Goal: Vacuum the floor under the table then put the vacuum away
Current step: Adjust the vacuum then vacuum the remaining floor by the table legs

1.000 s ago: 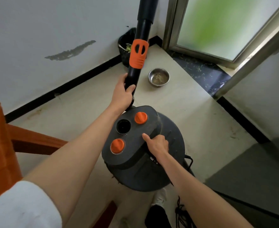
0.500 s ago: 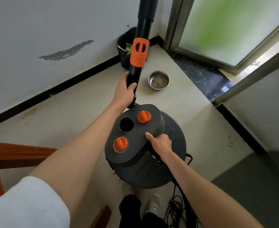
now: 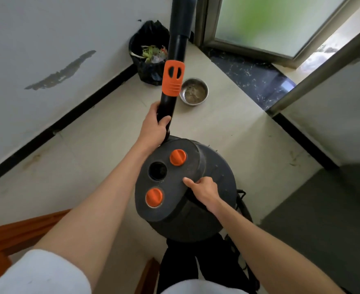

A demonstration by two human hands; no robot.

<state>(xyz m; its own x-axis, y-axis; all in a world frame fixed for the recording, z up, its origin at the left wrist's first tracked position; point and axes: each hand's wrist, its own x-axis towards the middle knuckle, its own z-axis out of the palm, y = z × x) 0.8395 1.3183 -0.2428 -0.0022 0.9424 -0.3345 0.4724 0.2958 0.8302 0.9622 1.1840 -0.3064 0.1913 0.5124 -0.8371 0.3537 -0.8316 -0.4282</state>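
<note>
Vacuum (image 3: 187,194) carried low in front of the body, drum just above the pale floor (image 3: 102,149), near the wall corner. Left hand (image 3: 154,128) wrapped tight round the black wand (image 3: 170,102) just below the orange collar (image 3: 173,78), thumb over the front. Right hand (image 3: 204,190) curled over the edge of the flat motor head, thumb lying on top, fingers tucked underneath and out of sight; probably on a carry handle, cannot confirm. Two orange knobs (image 3: 178,157) and an open round port (image 3: 157,171) on the lid. Black cord (image 3: 241,200) trailing off the right side, down by the legs. Looks like the put-away phase, vacuuming judged done. Handling: rigid plastic drum, bulky, likely moderately heavy and top-heavy with motor in the lid; smooth surfaces, so best held at the lid edge or handle, not the drum wall. Wand stiff, long, leverage awkward; holding low near the joint keeps swing down. Risks: loose cord snagging feet, wand tip clipping the door frame (image 3: 315,71). Nearby on floor: metal bowl (image 3: 194,91) just past the wand, black bin (image 3: 149,54) with scraps in the corner, both close to the path. Wooden furniture (image 3: 21,232) at lower left, kind unclear.
</note>
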